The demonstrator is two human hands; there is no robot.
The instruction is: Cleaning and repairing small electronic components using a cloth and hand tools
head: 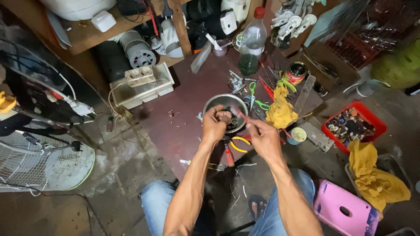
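Centre of frame: left hand (pixel 214 126) fingers clenched round a small brown part (pixel 225 116) over the steel bowl (pixel 218 101) on the dark worktop (pixel 183 100). Right hand (pixel 264 137) grips a red-handled brush (pixel 240 113), tip at the part. Looks like cleaning step; next needs steady strokes, part kept over bowl.

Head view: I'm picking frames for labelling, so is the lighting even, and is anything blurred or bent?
Head view: light is brightest on the forearms and dimmer toward the corners; the right hand and the red tool it holds look slightly motion-blurred; the left hand, over the metal bowl, is sharper; the wide lens bends the shelf and fan guard at the edges.
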